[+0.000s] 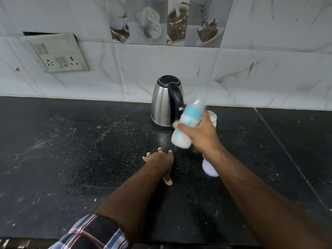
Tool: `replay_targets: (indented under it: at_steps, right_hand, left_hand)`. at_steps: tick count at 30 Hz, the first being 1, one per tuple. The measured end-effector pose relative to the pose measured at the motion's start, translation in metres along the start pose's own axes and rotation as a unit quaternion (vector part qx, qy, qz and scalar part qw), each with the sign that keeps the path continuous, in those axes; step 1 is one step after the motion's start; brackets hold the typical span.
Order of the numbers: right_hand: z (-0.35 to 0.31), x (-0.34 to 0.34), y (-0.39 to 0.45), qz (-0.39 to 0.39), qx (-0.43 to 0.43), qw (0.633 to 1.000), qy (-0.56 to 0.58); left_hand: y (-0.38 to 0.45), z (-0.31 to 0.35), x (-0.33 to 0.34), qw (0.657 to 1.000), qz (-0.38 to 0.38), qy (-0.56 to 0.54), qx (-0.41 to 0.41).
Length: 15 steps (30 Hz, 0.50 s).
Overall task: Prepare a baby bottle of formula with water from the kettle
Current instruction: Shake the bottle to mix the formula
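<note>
My right hand (200,135) grips a baby bottle (186,126) above the black counter; the bottle is tilted, blurred, with a blue collar, clear cap and milky white contents. My left hand (159,162) rests flat on the counter (71,150) with fingers spread, just below the bottle. A steel kettle (165,101) with a black lid and handle stands against the wall behind the bottle. A white container (212,117) shows partly behind my right hand.
A white round lid or cup (209,168) lies on the counter under my right forearm. A switch and socket panel (57,54) is on the tiled wall at the left. The counter's front edge runs along the bottom.
</note>
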State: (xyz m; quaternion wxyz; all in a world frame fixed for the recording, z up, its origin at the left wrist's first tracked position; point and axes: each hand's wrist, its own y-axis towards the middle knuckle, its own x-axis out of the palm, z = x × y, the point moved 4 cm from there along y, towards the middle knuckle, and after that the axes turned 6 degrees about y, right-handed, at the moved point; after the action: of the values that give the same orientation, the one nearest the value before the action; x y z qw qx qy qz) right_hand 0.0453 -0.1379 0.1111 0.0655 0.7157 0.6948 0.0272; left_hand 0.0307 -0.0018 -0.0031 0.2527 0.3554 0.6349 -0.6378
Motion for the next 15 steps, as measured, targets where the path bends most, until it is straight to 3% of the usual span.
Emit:
replay_targets:
  at_steps: [2, 6, 9, 10, 14, 15]
  right_hand:
    - [0.011, 0.006, -0.007, -0.049, 0.014, 0.996, -0.076]
    - [0.005, -0.003, 0.008, 0.067, 0.004, 0.991, 0.120]
    - [0.021, 0.010, -0.004, -0.066, 0.049, 0.996, -0.030]
    - [0.021, 0.009, -0.007, -0.074, 0.047, 0.994, -0.058]
    - [0.010, -0.010, 0.011, 0.057, -0.010, 0.991, 0.122]
    - [0.010, -0.009, 0.010, 0.047, -0.012, 0.994, 0.102]
  left_hand:
    - [0.000, 0.000, 0.000, 1.000, -0.004, -0.002, -0.001]
    - [-0.001, 0.000, -0.002, 1.000, -0.007, -0.004, -0.001]
    - [-0.001, 0.000, 0.000, 1.000, -0.005, -0.002, -0.005]
    - [-0.001, 0.000, 0.000, 1.000, -0.005, -0.005, -0.005]
    - [-0.004, 0.001, -0.004, 1.000, -0.009, 0.000, -0.001]
    - [-0.005, 0.000, -0.004, 1.000, -0.008, 0.001, -0.001]
